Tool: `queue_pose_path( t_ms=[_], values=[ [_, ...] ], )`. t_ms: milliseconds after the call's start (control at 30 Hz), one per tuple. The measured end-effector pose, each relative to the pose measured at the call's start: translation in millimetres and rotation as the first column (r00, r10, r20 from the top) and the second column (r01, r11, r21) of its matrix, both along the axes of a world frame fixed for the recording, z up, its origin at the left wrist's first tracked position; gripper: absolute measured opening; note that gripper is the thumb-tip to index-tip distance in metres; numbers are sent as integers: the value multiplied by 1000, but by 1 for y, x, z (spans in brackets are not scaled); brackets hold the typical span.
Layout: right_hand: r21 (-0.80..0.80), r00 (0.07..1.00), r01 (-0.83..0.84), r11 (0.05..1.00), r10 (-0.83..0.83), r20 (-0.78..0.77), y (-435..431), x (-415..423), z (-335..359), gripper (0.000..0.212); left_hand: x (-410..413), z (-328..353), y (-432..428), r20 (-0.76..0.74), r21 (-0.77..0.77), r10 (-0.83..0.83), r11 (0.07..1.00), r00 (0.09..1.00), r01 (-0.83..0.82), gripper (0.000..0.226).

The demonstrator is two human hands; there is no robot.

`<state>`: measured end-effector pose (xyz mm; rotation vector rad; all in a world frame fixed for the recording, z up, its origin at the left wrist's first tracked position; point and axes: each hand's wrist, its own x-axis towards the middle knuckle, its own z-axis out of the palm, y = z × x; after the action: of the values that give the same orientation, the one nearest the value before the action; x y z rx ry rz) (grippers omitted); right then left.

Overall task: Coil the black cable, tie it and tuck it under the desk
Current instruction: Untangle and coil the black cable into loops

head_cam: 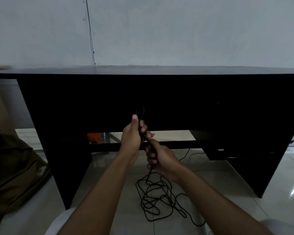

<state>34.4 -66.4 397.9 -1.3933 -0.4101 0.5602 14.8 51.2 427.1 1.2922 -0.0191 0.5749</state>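
— Where is your left hand (131, 136) right now?

— You have it raised in front of the dark counter (143, 92), its grip closed around the black cable (153, 195), with a small loop of it standing up above your thumb.

— And your right hand (159, 158)?

— Just below and right of the left, nearly touching it. Your grip there is wrapped tight on the same cable, which runs down out of your fist.

— Where is the rest of it?

— On the pale tiled floor (227, 180) between your forearms, a loose tangle of overlapping loops, uncoiled and untied, with one strand trailing toward you. It lies in front of the counter, not under it.

— Anything else near you?

— An olive backpack (15, 172) slumps on the floor at your left, beside the counter's side panel. A thin wire (90, 34) runs up the wall (176, 31) behind.
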Motion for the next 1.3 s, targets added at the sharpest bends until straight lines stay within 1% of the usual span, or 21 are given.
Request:
queue_pose_path(
  t_ms=[67, 133, 233, 300, 400, 500, 567, 633, 667, 700, 767, 867, 933, 1000, 1067, 1133, 1200, 1300],
  values=[
    [-110, 996, 29, 994, -20, 88, -2, 3, -2, 47, -2, -2, 3, 9, -3, 76, 997, 997, -76, 43],
    [-175, 989, 67, 982, -42, 142, -3, 8, -5, 45, -1, -4, 7, 12, 10, 169, 985, 985, -170, 43],
    [-204, 982, 145, 968, -115, 151, -9, 23, -17, 39, 3, -4, 18, 29, -58, 278, 959, 960, -276, 43],
    [-239, 969, 224, 945, -189, 161, -15, 32, -24, 38, 3, -3, 28, 13, -91, 325, 942, 946, -323, 43],
    [-250, 947, 306, 918, -268, 177, -19, 37, -24, 34, 2, -7, 37, -43, -62, 324, 943, 945, -326, 43],
    [-129, 938, 333, 934, -313, 151, -19, 35, -11, 31, 4, -15, 38, -123, 80, 271, 962, 955, -263, 41],
    [-46, 942, 308, 950, -298, 155, -17, 33, -1, 30, 6, -20, 35, -172, 231, 253, 950, 952, -210, 40],
    [-63, 932, 294, 954, -271, 241, -15, 33, 7, 29, 7, -25, 30, -210, 407, 259, 900, 943, -157, 39],
    [-100, 914, 298, 949, -253, 316, -14, 34, 9, 29, 8, -27, 27, -231, 470, 253, 874, 939, -120, 36],
    [-133, 893, 302, 944, -231, 386, -15, 35, 10, 30, 8, -28, 24, -263, 500, 229, 863, 937, -71, 34],
    [-170, 863, 309, 936, -200, 464, -17, 37, 9, 31, 9, -29, 18, -331, 491, 146, 871, 932, 38, 34],
    [-233, 845, 330, 915, -177, 504, -24, 39, 3, 33, 8, -34, 9, -412, 413, -5, 891, 911, 191, 33],
    [-269, 846, 331, 904, -158, 509, -27, 42, 1, 34, 6, -34, 3, -437, 379, -86, 885, 895, 270, 34],
    [-294, 855, 334, 895, -158, 493, -28, 45, -2, 36, 8, -35, -1, -450, 390, -113, 868, 886, 309, 33],
    [-302, 871, 335, 893, -170, 461, -29, 45, -4, 39, 10, -35, -1, -464, 440, -89, 840, 881, 317, 30],
    [-300, 888, 333, 894, -191, 418, -29, 45, -4, 42, 12, -36, 0, -486, 546, -27, 771, 874, 328, 30],
    [-282, 906, 340, 897, -233, 353, -31, 46, -5, 45, 11, -37, -1, -501, 626, 6, 693, 866, 358, 35],
    [-218, 931, 355, 909, -324, 165, -34, 48, -5, 46, 10, -35, -3, -509, 711, 33, 580, 860, 399, 40]
  ],
)
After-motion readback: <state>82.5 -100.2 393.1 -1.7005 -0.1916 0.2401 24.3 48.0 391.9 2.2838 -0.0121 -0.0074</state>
